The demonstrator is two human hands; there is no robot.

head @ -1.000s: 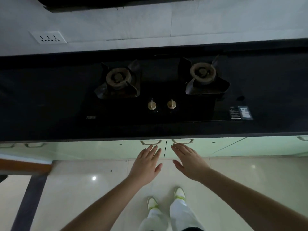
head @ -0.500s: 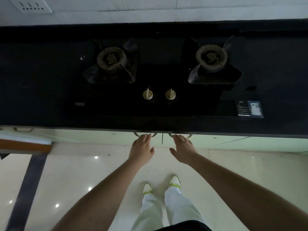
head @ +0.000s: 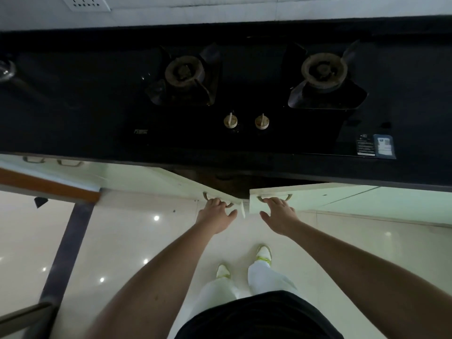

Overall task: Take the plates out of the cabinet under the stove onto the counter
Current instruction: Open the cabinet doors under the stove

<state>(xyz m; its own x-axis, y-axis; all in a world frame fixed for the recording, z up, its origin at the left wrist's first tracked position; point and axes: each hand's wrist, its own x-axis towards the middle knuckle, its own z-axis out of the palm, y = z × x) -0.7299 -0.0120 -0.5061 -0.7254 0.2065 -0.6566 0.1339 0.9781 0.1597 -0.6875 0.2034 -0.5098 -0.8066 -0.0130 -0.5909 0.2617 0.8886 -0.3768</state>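
The left hand (head: 216, 215) and right hand (head: 278, 212) each curl fingers, maybe loosely, around handles of two half-open cabinet doors (head: 305, 194).

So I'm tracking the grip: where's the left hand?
In the head view, the left hand is low centre, fingers hooked on the left door handle, below the stove knobs.

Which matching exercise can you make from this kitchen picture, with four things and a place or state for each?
Things:
1. left hand
2. two stove knobs
3. wall socket
4. label sticker

Places or states:
A. front right corner of the stove
B. on the wall, top left
C. on the handle of the left cabinet door
D. side by side between the burners

Pairs: 1-C, 2-D, 3-B, 4-A
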